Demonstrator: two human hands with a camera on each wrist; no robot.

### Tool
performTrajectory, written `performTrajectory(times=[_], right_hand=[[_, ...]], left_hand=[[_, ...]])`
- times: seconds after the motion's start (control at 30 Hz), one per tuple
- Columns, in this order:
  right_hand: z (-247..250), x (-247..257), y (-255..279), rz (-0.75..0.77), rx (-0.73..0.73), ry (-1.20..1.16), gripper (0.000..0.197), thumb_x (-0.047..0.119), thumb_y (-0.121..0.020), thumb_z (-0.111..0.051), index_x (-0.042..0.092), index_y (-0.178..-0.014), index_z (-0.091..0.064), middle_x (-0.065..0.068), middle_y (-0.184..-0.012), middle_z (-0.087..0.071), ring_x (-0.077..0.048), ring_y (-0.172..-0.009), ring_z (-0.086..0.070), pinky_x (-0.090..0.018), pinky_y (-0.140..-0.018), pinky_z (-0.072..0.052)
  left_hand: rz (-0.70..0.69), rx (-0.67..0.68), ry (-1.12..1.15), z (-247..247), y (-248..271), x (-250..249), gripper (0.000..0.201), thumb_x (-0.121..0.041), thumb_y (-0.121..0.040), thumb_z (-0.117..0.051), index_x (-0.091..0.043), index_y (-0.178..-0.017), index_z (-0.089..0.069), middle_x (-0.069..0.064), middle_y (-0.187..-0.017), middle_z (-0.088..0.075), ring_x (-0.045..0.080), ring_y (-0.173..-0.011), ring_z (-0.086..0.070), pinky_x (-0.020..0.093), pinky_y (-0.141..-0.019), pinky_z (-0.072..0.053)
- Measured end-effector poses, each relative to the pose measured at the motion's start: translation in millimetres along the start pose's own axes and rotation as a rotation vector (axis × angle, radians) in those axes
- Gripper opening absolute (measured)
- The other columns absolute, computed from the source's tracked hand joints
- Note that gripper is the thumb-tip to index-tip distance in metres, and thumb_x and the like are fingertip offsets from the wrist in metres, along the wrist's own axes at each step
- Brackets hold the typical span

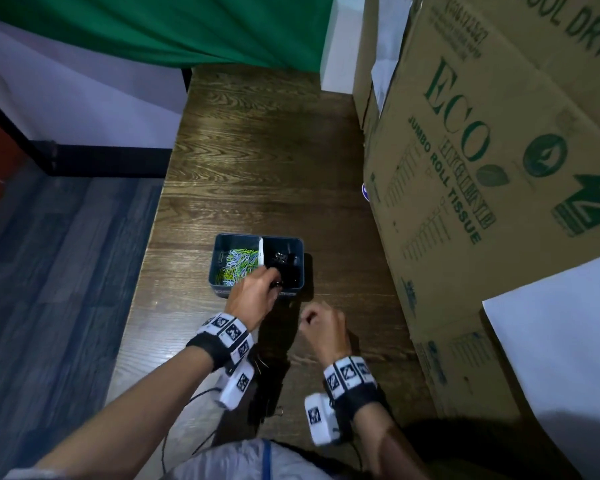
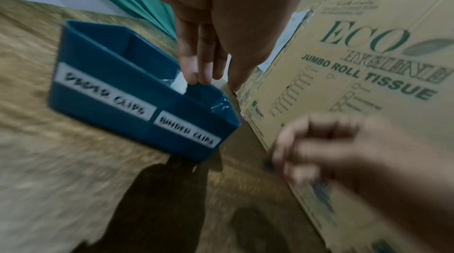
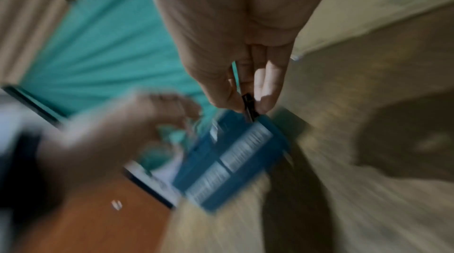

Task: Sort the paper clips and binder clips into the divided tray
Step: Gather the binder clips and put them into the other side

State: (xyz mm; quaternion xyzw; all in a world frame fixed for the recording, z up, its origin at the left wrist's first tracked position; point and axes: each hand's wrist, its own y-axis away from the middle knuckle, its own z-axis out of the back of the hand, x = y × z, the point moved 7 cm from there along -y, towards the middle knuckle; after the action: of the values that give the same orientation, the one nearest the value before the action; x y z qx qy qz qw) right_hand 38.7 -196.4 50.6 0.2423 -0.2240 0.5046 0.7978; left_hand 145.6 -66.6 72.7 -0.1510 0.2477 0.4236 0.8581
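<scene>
Dark wood-grain worktop [image 1: 257,161] runs away from the person, with a green cloth [image 1: 160,26] hanging at its far end and a tall cardboard box [image 1: 482,168] printed "ECO ... JUMBO ROLL TISSUE" standing along its right side. Near the front of it sits the blue divided tray [image 1: 222,244], with two white labels on its near wall, blurred in the wrist views. Coloured paper clips [image 1: 238,263] fill the left compartment; black binder clips [image 1: 284,259] lie in the right one, past a white divider [image 1: 261,251].

Reaching over the tray's near edge at the divider is the left hand [image 1: 253,294]; in the left wrist view its fingers [image 2: 196,63] point down, fairly straight, and whether they hold anything I cannot tell. Just in front of the tray and to its right, the right hand [image 1: 323,329] hovers above the worktop, its fingers [image 3: 267,82] pinching a small black binder clip [image 3: 249,105].
</scene>
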Motion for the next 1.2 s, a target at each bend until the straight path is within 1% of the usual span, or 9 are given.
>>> performTrajectory(times=[0.1,0.2,0.33,0.5,0.63,0.77,0.93,1.1,1.2], right_hand=[[35,31,-30,0.127,-0.181,-0.103,0.019,0.0,-0.078,-0.073,0.018,-0.077,-0.067,0.006,-0.082,-0.065,-0.008,-0.065,-0.062,-0.028,-0.061,-0.056],[57,55,-53,0.207,-0.26,-0.169,0.019,0.001,-0.077,-0.073,0.018,-0.076,-0.067,0.004,-0.082,-0.063,-0.008,-0.06,-0.059,-0.028,-0.057,-0.054],[31,47,-44,0.193,-0.14,-0.125,0.015,0.006,-0.079,-0.073,0.019,-0.081,-0.066,0.003,-0.088,-0.062,-0.01,-0.063,-0.059,-0.03,-0.06,-0.055],[-51,21,19,0.192,0.426,0.142,0.009,0.018,-0.087,-0.069,0.017,-0.095,-0.073,-0.005,-0.104,-0.068,-0.026,-0.094,-0.066,-0.038,-0.083,-0.054],[-93,-2,71,0.218,0.681,0.312,0.047,0.029,-0.088,-0.071,0.021,-0.131,-0.054,-0.005,-0.145,-0.044,-0.029,-0.129,-0.046,-0.045,-0.103,-0.043],[-115,-8,94,0.357,0.682,0.41,0.056,0.029,-0.081,-0.077,0.021,-0.125,-0.042,-0.01,-0.136,-0.037,-0.035,-0.118,-0.048,-0.047,-0.086,-0.048],[-117,-16,92,0.381,0.578,0.373,0.045,0.021,-0.085,-0.067,0.023,-0.126,-0.049,-0.01,-0.134,-0.043,-0.035,-0.12,-0.05,-0.05,-0.09,-0.05],[-104,-23,71,0.269,0.405,0.329,0.047,0.031,-0.086,-0.066,0.022,-0.129,-0.051,-0.009,-0.127,-0.049,-0.031,-0.113,-0.054,-0.047,-0.085,-0.053],[-106,-23,70,0.304,0.408,0.35,0.066,0.029,-0.076,-0.074,0.029,-0.135,-0.045,-0.007,-0.124,-0.05,-0.028,-0.11,-0.052,-0.044,-0.084,-0.054]], left_hand=[[0.012,0.144,-0.107,-28,38,21,0.012,-0.015,-0.084,-0.058,-0.022,-0.093,-0.058,-0.002,-0.093,-0.061,0.021,-0.083,-0.062,0.034,-0.063,-0.052],[0.01,0.441,-0.188,-65,77,42,0.046,-0.022,-0.077,-0.059,-0.024,-0.122,-0.05,0.002,-0.119,-0.052,0.025,-0.113,-0.049,0.039,-0.078,-0.051],[-0.2,0.705,-0.327,-94,119,45,0.084,-0.03,-0.073,-0.06,-0.034,-0.148,-0.022,0.003,-0.138,-0.038,0.027,-0.122,-0.039,0.039,-0.083,-0.05],[-0.274,0.698,-0.478,-101,141,52,0.069,-0.043,-0.078,-0.067,-0.038,-0.14,-0.037,0.001,-0.129,-0.054,0.021,-0.108,-0.054,0.028,-0.068,-0.053],[-0.164,0.583,-0.375,-100,150,64,0.074,-0.038,-0.064,-0.078,-0.031,-0.132,-0.048,-0.001,-0.111,-0.06,0.018,-0.091,-0.058,0.026,-0.052,-0.053],[0.047,0.46,-0.324,-77,149,66,0.053,-0.034,-0.073,-0.072,-0.024,-0.122,-0.054,0.0,-0.108,-0.057,0.022,-0.094,-0.059,0.032,-0.057,-0.052],[0.213,0.382,-0.313,-68,151,69,0.031,-0.037,-0.081,-0.059,-0.024,-0.109,-0.052,-0.002,-0.101,-0.051,0.021,-0.094,-0.056,0.035,-0.06,-0.047],[0.199,0.461,-0.304,-73,144,67,0.067,-0.032,-0.077,-0.068,-0.027,-0.137,-0.038,0.003,-0.127,-0.043,0.025,-0.106,-0.049,0.036,-0.068,-0.054],[0.177,0.469,-0.294,-82,145,69,0.037,-0.034,-0.086,-0.054,-0.026,-0.123,-0.051,0.001,-0.12,-0.049,0.024,-0.103,-0.048,0.036,-0.063,-0.054]])
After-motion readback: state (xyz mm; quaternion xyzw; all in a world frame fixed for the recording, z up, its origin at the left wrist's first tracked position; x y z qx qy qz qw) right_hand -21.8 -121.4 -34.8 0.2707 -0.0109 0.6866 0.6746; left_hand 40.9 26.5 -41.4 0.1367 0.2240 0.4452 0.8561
